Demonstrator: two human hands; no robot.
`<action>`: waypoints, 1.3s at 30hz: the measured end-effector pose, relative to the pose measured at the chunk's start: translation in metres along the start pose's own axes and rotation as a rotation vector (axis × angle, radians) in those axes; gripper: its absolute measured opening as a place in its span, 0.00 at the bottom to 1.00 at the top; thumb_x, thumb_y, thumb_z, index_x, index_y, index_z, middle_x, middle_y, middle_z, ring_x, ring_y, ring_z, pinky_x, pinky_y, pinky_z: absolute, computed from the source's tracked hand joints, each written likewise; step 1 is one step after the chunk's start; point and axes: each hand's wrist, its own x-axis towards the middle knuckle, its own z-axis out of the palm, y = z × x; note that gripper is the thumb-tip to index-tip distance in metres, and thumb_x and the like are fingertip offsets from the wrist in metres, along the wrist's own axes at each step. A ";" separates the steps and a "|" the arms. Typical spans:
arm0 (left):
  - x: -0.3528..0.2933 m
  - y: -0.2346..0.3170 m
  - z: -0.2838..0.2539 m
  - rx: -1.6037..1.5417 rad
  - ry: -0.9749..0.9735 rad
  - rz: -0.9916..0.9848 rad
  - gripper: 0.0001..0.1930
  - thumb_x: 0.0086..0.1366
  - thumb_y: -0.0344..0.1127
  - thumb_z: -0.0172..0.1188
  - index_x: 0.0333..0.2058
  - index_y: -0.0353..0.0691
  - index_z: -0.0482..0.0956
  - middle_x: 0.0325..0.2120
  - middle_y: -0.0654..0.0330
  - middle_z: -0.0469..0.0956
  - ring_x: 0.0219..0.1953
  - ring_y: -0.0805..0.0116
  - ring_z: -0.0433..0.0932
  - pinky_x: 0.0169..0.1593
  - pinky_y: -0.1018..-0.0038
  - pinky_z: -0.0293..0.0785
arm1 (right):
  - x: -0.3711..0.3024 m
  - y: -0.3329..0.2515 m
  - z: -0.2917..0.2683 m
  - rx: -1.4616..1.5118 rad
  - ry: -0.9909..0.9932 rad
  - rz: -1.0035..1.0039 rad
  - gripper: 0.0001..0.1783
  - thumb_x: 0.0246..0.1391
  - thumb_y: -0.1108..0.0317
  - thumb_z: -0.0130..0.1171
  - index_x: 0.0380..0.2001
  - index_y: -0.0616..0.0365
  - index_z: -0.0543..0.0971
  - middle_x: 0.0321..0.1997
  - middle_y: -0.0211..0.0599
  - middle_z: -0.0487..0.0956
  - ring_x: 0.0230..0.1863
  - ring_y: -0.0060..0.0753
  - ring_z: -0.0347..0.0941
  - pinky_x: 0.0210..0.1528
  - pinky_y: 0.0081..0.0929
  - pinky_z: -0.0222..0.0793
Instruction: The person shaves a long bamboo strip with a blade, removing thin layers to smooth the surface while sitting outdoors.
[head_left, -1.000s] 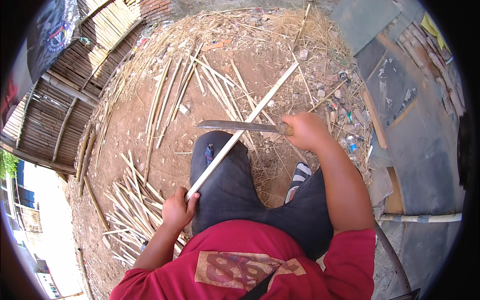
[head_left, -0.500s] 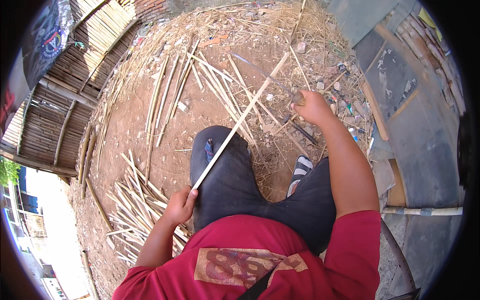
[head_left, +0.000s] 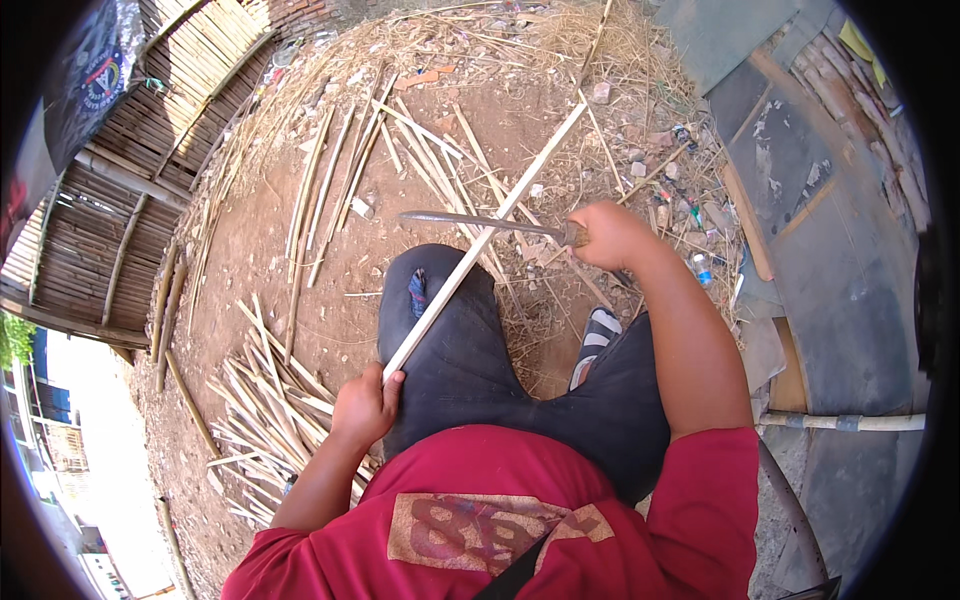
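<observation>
My left hand (head_left: 366,402) grips the near end of a long pale bamboo strip (head_left: 490,232), which runs up and to the right over my left knee. My right hand (head_left: 612,235) is closed on the handle of a long dark blade (head_left: 470,221). The blade points left and lies across the strip about halfway along it. I sit with dark trousers and a striped sandal (head_left: 597,333) on the bare ground.
A pile of split bamboo strips (head_left: 268,405) lies at my left. More strips (head_left: 340,170) and dry shavings scatter over the dirt ahead. A bamboo fence (head_left: 120,200) runs along the left. Concrete slabs (head_left: 830,250) and a pipe (head_left: 850,422) are at the right.
My right hand dropped away to the right half a second ago, with the blade off the strip. Now the blade is back across the strip. My left hand has hardly moved.
</observation>
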 end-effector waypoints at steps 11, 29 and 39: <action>0.002 -0.006 -0.005 -0.068 -0.042 0.030 0.22 0.75 0.50 0.51 0.34 0.34 0.71 0.23 0.36 0.77 0.30 0.29 0.77 0.35 0.44 0.70 | 0.003 0.000 -0.006 0.042 0.079 0.160 0.09 0.48 0.65 0.64 0.34 0.53 0.82 0.34 0.48 0.83 0.39 0.56 0.81 0.41 0.49 0.75; -0.008 -0.025 0.002 -0.116 -0.004 0.072 0.22 0.75 0.50 0.51 0.31 0.34 0.71 0.22 0.37 0.76 0.29 0.30 0.76 0.34 0.44 0.69 | -0.013 -0.026 -0.011 -0.011 0.135 0.076 0.13 0.49 0.66 0.65 0.40 0.52 0.84 0.36 0.49 0.84 0.41 0.54 0.82 0.44 0.45 0.77; -0.004 -0.026 -0.006 -0.046 -0.046 0.095 0.22 0.76 0.50 0.50 0.32 0.34 0.71 0.21 0.38 0.76 0.29 0.29 0.76 0.34 0.44 0.69 | -0.015 0.034 -0.028 -0.040 0.184 0.268 0.13 0.49 0.64 0.66 0.39 0.52 0.84 0.35 0.47 0.84 0.41 0.53 0.82 0.45 0.46 0.77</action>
